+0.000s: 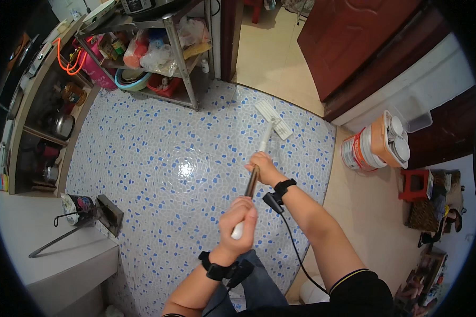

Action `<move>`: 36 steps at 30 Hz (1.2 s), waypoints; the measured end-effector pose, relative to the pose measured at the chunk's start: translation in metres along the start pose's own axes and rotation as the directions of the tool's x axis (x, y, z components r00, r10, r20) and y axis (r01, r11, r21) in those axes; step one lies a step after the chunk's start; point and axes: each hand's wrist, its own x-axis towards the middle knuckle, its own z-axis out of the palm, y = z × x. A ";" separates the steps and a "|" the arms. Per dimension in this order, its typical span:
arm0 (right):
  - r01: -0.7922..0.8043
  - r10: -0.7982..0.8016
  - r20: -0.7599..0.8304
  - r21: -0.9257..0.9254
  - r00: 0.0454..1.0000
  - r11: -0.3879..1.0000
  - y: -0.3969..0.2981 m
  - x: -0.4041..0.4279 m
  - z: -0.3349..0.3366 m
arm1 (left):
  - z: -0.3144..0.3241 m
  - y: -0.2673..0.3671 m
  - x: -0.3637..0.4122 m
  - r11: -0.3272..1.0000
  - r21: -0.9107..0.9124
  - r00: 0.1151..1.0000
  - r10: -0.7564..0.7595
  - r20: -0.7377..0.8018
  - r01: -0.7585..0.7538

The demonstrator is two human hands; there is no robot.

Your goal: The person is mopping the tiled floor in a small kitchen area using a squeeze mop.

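Both of my hands grip the pole of a flat mop (252, 183). My left hand (240, 224) is closed around the white-tipped upper end, close to my body. Farther down the shaft, my right hand (263, 167) wraps the pole near its white lower section. The white rectangular mop head (273, 119) lies flat on the blue-and-white patterned tile floor (150, 138), a little short of the doorway. A black strap with a small device and cable sits on each wrist.
A metal rack (178, 59) with bags and basins stands at the back left. An open brown door (353, 39) and a stacked bucket (359, 150) are at right. A trash bin (77, 208) and long-handled dustpan (110, 216) stand at left, near open cabinets (43, 115).
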 end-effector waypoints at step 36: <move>-0.131 0.130 0.030 0.034 0.991 0.991 -0.186 -0.043 0.109 | -0.159 0.070 -0.103 0.961 -0.252 0.978 -0.153 -0.144 0.113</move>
